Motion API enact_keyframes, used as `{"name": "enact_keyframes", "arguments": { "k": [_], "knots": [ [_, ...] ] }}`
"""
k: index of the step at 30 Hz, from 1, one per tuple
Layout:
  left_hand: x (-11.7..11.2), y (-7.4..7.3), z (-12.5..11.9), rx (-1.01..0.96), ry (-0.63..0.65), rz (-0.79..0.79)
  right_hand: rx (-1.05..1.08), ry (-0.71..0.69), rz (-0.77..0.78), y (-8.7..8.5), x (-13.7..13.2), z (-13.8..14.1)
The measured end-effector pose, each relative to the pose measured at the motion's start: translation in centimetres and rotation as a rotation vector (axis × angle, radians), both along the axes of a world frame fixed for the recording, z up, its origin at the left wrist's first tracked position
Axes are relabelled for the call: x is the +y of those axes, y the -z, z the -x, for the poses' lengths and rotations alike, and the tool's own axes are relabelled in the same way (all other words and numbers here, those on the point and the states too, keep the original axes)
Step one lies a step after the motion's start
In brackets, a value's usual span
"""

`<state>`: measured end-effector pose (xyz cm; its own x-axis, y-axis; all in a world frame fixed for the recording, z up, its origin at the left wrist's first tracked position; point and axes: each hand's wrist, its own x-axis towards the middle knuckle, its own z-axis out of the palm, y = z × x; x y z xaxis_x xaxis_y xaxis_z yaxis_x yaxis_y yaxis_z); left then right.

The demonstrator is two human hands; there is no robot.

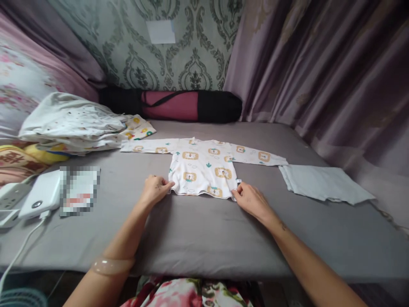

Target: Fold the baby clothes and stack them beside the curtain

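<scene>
A small white long-sleeved baby shirt with yellow and green prints lies flat on the grey bed sheet, sleeves spread to both sides. My left hand pinches the shirt's lower left hem corner. At the lower right hem corner, my right hand does the same with closed fingers. A pale bangle sits on my left wrist.
A pile of white printed clothes lies at the back left. A folded pale cloth lies to the right. A black and maroon rolled mat rests against the wall. White devices with a cable sit at the left edge. Curtains hang on the right.
</scene>
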<state>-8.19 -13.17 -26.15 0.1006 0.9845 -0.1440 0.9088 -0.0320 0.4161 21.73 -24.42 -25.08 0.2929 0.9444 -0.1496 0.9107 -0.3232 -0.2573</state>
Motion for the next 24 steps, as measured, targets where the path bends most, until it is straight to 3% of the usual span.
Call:
{"name": "enact_keyframes", "arguments": {
  "k": [6,10,13,18,24],
  "knots": [
    [-0.7,-1.0,0.3,-0.263,-0.06,0.077,0.152,0.05,-0.1,0.8,0.4,-0.1],
    [-0.6,-0.8,1.6,-0.455,-0.074,0.088,0.325,0.098,-0.118,1.0,0.6,-0.8],
    [-0.2,-0.5,2.7,-0.553,0.02,0.141,0.361,0.046,-0.111,0.7,0.4,-1.3],
    [1.1,-0.4,4.5,-0.402,0.282,0.124,0.299,-0.201,-0.046,0.1,0.1,-2.3],
    [2.3,-0.5,5.4,-0.262,0.358,0.142,0.312,-0.302,0.067,-0.6,0.7,-3.1]
  ]
}}
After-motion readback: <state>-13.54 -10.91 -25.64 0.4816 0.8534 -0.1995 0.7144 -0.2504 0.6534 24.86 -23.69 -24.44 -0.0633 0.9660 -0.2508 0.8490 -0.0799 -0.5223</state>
